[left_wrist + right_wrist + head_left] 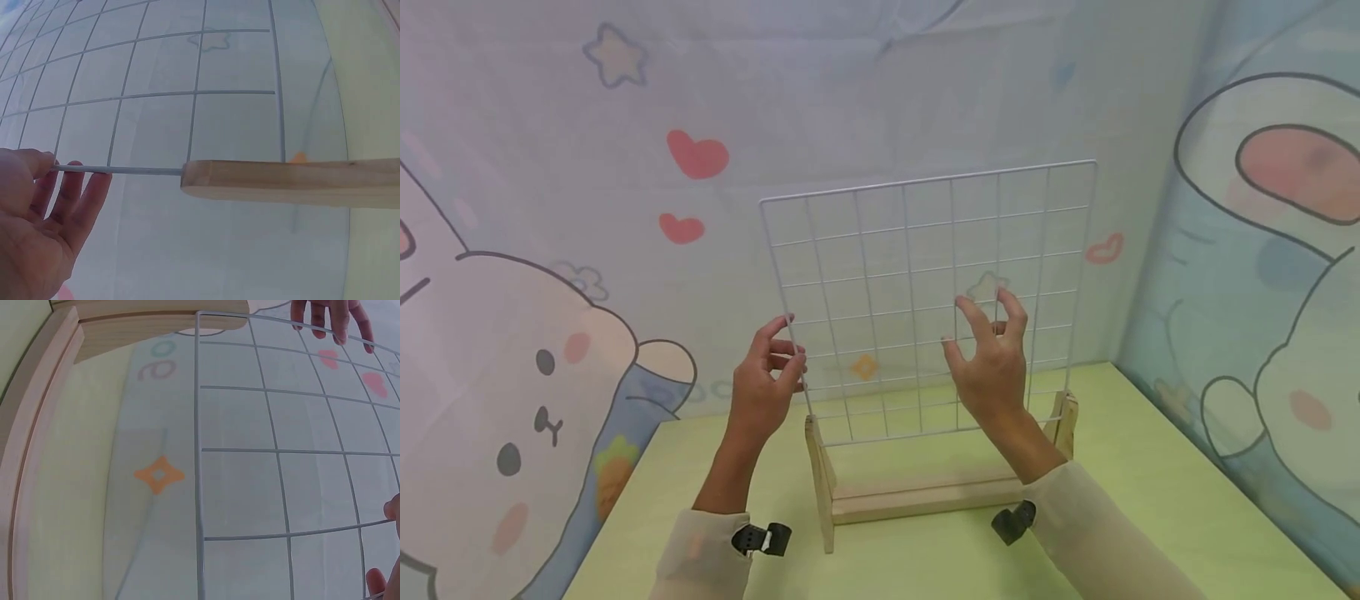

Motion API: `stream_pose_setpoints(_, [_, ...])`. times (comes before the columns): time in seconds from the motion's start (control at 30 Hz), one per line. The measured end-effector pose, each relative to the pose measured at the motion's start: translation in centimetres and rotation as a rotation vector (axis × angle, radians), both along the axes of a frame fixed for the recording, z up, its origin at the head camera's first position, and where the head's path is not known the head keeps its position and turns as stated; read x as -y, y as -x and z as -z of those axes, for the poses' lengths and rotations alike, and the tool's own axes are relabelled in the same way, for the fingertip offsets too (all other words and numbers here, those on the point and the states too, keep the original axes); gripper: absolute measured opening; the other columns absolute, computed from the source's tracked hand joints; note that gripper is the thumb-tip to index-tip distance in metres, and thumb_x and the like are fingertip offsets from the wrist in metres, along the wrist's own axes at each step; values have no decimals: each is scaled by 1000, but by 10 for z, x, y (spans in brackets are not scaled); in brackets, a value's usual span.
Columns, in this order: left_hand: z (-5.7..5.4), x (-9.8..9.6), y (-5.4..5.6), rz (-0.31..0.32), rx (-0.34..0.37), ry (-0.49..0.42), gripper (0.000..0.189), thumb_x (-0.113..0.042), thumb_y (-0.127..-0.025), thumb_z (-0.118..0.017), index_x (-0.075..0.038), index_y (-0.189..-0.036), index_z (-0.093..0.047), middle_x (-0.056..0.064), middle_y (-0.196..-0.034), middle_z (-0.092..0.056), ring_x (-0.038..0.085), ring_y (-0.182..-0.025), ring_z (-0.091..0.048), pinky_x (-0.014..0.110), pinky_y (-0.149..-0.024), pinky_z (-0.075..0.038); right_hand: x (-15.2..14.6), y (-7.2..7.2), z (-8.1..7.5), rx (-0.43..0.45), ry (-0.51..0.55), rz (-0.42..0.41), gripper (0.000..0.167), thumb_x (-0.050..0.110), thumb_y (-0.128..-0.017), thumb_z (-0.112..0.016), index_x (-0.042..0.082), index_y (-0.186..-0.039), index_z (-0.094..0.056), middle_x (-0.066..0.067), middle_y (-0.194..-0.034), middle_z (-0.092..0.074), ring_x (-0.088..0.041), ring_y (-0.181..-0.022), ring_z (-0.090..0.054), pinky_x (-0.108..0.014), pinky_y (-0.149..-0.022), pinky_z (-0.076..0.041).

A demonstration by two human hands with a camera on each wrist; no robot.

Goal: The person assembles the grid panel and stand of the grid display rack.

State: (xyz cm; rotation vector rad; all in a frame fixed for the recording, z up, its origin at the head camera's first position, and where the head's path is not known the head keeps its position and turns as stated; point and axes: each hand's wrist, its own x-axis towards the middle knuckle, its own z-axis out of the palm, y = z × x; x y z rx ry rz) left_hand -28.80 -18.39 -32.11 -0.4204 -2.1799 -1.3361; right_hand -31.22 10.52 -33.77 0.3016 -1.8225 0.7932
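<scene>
I have the white wire grid panel (925, 300) standing upright between my hands, its lower edge down between the two end posts of the wooden stand (917, 496) just below my wrists. My left hand (765, 379) is at the panel's left edge wire, fingers lightly curled round it; the left wrist view shows those fingers (75, 200) lying against the wire just short of the wooden post (294, 182). My right hand (992, 358) is spread in front of the mesh toward its right side, fingers straight and apart, at most brushing the wires, gripping nothing. The stand sits on the green tabletop (1150, 483) right before me, with the cartoon backdrop (700, 158) beyond the grid. As I judge it, the panel is already seated in the stand and looks vertical; what seems left is only steadying it and letting go with my left hand.
</scene>
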Motion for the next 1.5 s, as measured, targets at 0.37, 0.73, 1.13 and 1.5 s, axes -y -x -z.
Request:
stream_pose_setpoints(0.37, [-4, -1, 1, -45, -20, -10, 46, -14, -101, -59, -27, -144, -50, 11, -101, -64, 16, -82, -67, 26, -64, -61, -7, 0, 0, 9, -66, -28, 60, 19, -83, -84, 19, -137, -59, -24, -150, -35, -33, -90, -57, -42, -57, -53])
stream_pose_setpoints(0.73, [-3, -4, 2, -36, 1, -17, 50, -11, -100, -60, -26, -146, -48, 10, -103, -62, 14, -83, -67, 26, -64, -61, -39, -8, -6, -43, -12, -18, 62, 16, -86, -79, 17, -143, -55, -21, -148, -40, -32, -93, -63, -43, -62, -57])
stream_pose_setpoints(1.13, [-6, 1, 0, -49, 8, -13, 49, -13, -101, -59, -27, -146, -47, 10, -103, -62, 15, -84, -67, 27, -65, -62, -101, -9, -26, 18, 228, -49, 71, 11, -87, -71, 14, -152, -43, -24, -139, -45, -20, -101, -50, -23, -80, -43])
stream_pose_setpoints(1.5, [-6, 0, 0, -51, 10, -1, 51, -13, -101, -59, -29, -148, -46, 10, -105, -61, 15, -85, -67, 30, -67, -62, -127, -6, -21, 336, 121, -172, 83, 6, -89, -69, 21, -160, -30, -10, -106, -57, -6, -90, -55, -3, -71, -44])
